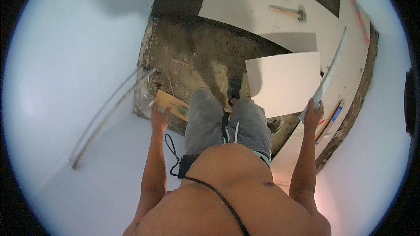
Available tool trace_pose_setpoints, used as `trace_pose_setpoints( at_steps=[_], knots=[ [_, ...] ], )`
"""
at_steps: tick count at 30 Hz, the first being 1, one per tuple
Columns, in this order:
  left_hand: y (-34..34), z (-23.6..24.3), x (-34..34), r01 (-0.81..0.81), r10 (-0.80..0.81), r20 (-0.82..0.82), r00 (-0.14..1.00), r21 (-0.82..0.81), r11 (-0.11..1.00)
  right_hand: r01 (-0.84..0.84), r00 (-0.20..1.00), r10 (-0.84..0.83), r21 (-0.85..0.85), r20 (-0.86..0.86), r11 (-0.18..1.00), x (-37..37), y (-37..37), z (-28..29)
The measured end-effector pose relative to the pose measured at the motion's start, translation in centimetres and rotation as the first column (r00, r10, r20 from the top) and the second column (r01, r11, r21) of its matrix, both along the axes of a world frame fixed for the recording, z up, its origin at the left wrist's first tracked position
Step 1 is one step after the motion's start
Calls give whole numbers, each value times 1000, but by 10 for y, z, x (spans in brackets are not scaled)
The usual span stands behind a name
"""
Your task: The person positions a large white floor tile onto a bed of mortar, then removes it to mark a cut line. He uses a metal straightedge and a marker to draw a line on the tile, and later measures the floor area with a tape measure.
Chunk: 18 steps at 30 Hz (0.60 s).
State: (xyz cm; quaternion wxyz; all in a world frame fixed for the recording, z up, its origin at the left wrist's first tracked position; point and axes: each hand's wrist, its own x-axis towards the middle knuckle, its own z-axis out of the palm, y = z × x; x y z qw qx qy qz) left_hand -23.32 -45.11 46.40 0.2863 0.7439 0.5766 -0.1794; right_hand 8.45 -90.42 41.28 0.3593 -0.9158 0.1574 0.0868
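Observation:
My right hand [313, 112] is closed around the lower end of a long, pale grey strip [333, 67], which slants up and away along the right side. On the left, my left hand [159, 116] is held low with its thumb apart from the fingers. It overlaps the near corner of a flat tan board [165, 99]. Whether the hand touches the board is hard to tell. A small green thing [183, 110] shows on the board, close beside my left knee. Between my legs and the strip lies a white rectangular panel [288, 83].
Larger white sheets [245, 0] cover the far floor, with a wooden-handled hammer [301, 14] on them. Bare, rough floor [197, 39] surrounds my feet. A thin pole [111, 120] leans at the left wall. A blue-edged tool [336, 114] lies at the right. A black cord [214, 188] crosses my body.

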Motion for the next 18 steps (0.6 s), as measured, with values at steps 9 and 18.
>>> trace_pose_setpoints(
  at_steps=[9,18],
  knots=[
    [33,-121,260,798,-824,-140,549,-207,566,429,899,-439,-231,10,873,-135,-22,8],
    [-21,-265,327,987,-998,-10,63,-146,63,623,601,-780,-508,-176,595,-259,152,0]
  ],
)
